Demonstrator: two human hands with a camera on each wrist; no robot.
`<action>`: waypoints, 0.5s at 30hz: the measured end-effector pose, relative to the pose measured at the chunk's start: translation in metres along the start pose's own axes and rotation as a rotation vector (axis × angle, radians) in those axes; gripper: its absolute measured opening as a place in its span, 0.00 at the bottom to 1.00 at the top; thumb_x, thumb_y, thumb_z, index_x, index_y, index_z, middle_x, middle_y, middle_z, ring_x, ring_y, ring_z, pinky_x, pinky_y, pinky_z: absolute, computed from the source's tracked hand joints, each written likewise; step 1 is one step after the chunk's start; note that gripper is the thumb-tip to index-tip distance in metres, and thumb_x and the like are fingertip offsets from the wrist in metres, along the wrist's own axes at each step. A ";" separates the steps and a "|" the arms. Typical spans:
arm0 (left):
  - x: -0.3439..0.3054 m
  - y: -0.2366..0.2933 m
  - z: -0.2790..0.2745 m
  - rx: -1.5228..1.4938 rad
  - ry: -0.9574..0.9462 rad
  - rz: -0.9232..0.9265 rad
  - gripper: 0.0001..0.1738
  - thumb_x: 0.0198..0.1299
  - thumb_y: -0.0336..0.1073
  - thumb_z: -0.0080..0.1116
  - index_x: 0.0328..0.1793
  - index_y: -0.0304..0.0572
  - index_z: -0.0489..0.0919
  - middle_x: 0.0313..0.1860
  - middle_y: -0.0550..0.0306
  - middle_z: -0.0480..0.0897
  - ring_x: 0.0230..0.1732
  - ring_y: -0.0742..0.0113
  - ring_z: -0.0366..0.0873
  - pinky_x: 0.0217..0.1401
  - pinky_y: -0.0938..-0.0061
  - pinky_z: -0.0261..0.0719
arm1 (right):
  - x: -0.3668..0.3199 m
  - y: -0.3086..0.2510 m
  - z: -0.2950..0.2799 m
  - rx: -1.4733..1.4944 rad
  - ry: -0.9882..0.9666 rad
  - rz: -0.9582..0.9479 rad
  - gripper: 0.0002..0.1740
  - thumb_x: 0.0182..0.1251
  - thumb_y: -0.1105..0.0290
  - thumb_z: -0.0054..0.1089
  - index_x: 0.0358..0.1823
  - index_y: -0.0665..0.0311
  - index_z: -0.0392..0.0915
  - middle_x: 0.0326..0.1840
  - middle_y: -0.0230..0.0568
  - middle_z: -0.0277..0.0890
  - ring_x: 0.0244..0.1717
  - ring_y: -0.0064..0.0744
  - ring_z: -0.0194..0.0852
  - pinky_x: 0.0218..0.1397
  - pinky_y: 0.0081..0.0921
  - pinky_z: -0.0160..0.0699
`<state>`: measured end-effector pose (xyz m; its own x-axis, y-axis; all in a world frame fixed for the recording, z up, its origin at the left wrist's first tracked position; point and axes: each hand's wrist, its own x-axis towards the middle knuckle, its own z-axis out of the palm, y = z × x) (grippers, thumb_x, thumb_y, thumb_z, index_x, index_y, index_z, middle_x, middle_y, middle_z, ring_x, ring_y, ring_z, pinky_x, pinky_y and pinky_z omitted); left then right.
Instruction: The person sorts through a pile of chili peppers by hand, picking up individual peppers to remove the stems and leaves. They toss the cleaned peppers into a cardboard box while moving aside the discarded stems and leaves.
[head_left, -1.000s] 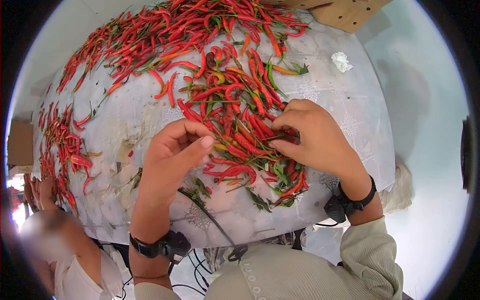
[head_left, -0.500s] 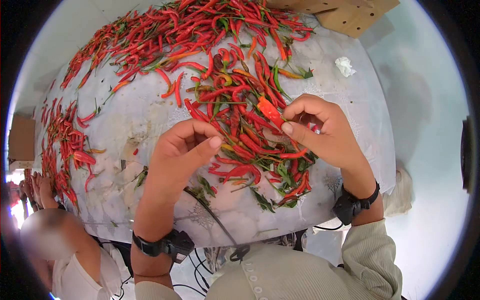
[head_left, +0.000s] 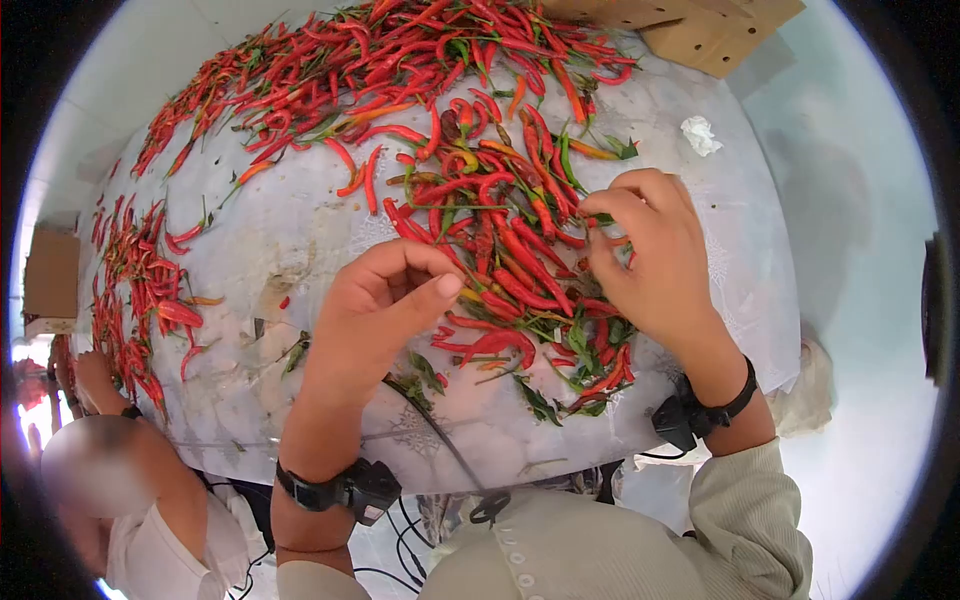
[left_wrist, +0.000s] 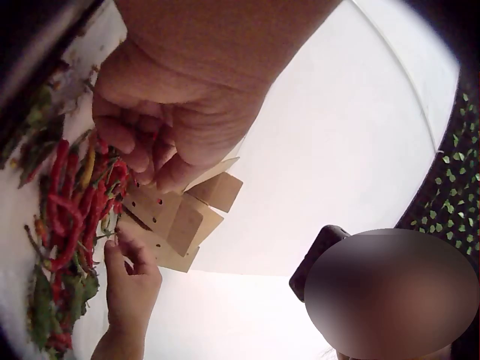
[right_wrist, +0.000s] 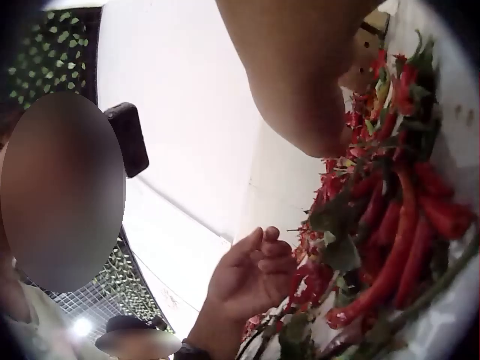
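Observation:
Red chili peppers [head_left: 525,285] lie heaped between my two hands, with green stems and leaves among them. My right hand [head_left: 655,265] is at the heap's right edge, thumb and fingers bent around a chili pepper [head_left: 622,241]; only bits of red and orange show, the rest hidden by the fingers. My left hand [head_left: 385,310] hovers at the heap's left edge, fingers loosely curled and thumb near the index finger. No pepper shows in it in the head view, and the right wrist view shows the same hand [right_wrist: 255,277] from its palm side.
A larger chili pile [head_left: 370,60] spreads over the back of the covered table [head_left: 330,235]; a smaller pile [head_left: 135,290] lies left, by another person's hand [head_left: 97,380]. A cardboard box [head_left: 710,35] stands at the back right, near crumpled white paper [head_left: 701,135].
My right hand lifted an orange-red chili pepper from the heap, then moved to the right and turned; that pepper no longer points out over the heap. My left hand keeps its pose.

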<state>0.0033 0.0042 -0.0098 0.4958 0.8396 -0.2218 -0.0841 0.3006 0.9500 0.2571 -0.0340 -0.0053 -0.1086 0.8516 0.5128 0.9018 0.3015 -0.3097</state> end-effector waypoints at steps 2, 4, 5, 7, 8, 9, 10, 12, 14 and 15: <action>0.000 0.000 0.000 -0.005 -0.001 0.002 0.07 0.61 0.31 0.64 0.43 0.40 0.80 0.32 0.69 0.78 0.32 0.83 0.71 0.35 0.85 0.68 | 0.001 -0.001 0.001 -0.003 0.043 -0.012 0.10 0.49 0.77 0.64 0.35 0.62 0.79 0.39 0.41 0.73 0.42 0.47 0.70 0.43 0.38 0.72; 0.000 0.001 0.000 -0.002 0.002 -0.002 0.07 0.61 0.31 0.64 0.43 0.40 0.80 0.33 0.68 0.78 0.33 0.83 0.71 0.35 0.85 0.68 | 0.002 -0.002 0.001 0.022 0.013 -0.005 0.10 0.47 0.76 0.66 0.34 0.62 0.79 0.39 0.41 0.73 0.42 0.47 0.69 0.44 0.39 0.71; 0.000 0.000 0.000 -0.019 0.000 0.007 0.06 0.61 0.31 0.64 0.43 0.40 0.80 0.33 0.68 0.79 0.33 0.83 0.71 0.35 0.85 0.68 | 0.000 -0.003 0.001 0.050 -0.039 0.007 0.10 0.47 0.75 0.66 0.33 0.62 0.79 0.39 0.41 0.73 0.42 0.47 0.70 0.44 0.39 0.71; 0.000 -0.001 0.001 -0.042 -0.001 0.019 0.06 0.61 0.31 0.64 0.43 0.40 0.80 0.34 0.68 0.79 0.34 0.83 0.72 0.36 0.85 0.68 | -0.002 -0.004 0.005 0.081 -0.119 0.024 0.09 0.46 0.74 0.67 0.31 0.62 0.80 0.37 0.41 0.73 0.42 0.46 0.70 0.44 0.38 0.72; 0.001 0.000 0.000 -0.020 -0.007 0.003 0.10 0.61 0.31 0.64 0.47 0.40 0.78 0.35 0.66 0.79 0.35 0.82 0.72 0.37 0.85 0.69 | -0.002 -0.004 0.008 0.083 -0.148 0.024 0.08 0.46 0.74 0.67 0.30 0.62 0.80 0.36 0.41 0.73 0.41 0.46 0.70 0.44 0.38 0.72; 0.001 0.002 0.001 0.016 0.011 0.039 0.13 0.61 0.31 0.63 0.50 0.40 0.77 0.34 0.65 0.79 0.33 0.81 0.72 0.35 0.84 0.68 | -0.004 -0.004 0.012 0.086 -0.181 0.025 0.07 0.45 0.74 0.67 0.29 0.62 0.80 0.36 0.41 0.73 0.41 0.46 0.70 0.44 0.38 0.72; 0.001 0.002 0.002 0.050 0.028 0.067 0.15 0.61 0.32 0.62 0.53 0.40 0.75 0.33 0.64 0.78 0.31 0.80 0.71 0.34 0.84 0.67 | -0.004 -0.005 0.014 0.090 -0.177 0.016 0.07 0.45 0.74 0.67 0.28 0.62 0.80 0.35 0.42 0.73 0.41 0.46 0.70 0.45 0.38 0.72; 0.000 0.002 0.005 0.090 0.061 0.097 0.28 0.62 0.32 0.59 0.68 0.42 0.66 0.34 0.60 0.79 0.28 0.79 0.70 0.32 0.83 0.66 | -0.003 -0.006 0.015 0.096 -0.185 0.004 0.06 0.45 0.74 0.66 0.27 0.63 0.80 0.33 0.42 0.72 0.41 0.46 0.70 0.45 0.38 0.72; -0.005 0.007 0.011 0.036 0.102 0.126 0.32 0.63 0.33 0.58 0.73 0.43 0.62 0.35 0.58 0.80 0.28 0.79 0.70 0.32 0.83 0.66 | -0.005 -0.010 0.015 0.042 -0.213 0.039 0.06 0.45 0.75 0.65 0.27 0.64 0.79 0.33 0.43 0.72 0.41 0.46 0.70 0.45 0.37 0.72; -0.002 0.012 0.011 0.011 0.114 0.169 0.34 0.63 0.34 0.57 0.75 0.43 0.60 0.36 0.57 0.81 0.28 0.79 0.70 0.32 0.83 0.66 | -0.001 -0.009 0.013 0.000 -0.206 0.044 0.06 0.45 0.75 0.65 0.27 0.65 0.79 0.33 0.43 0.71 0.41 0.46 0.70 0.45 0.37 0.72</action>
<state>0.0111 0.0012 0.0046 0.3746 0.9235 -0.0821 -0.1477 0.1469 0.9781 0.2438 -0.0321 -0.0139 -0.1520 0.9336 0.3246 0.9077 0.2618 -0.3280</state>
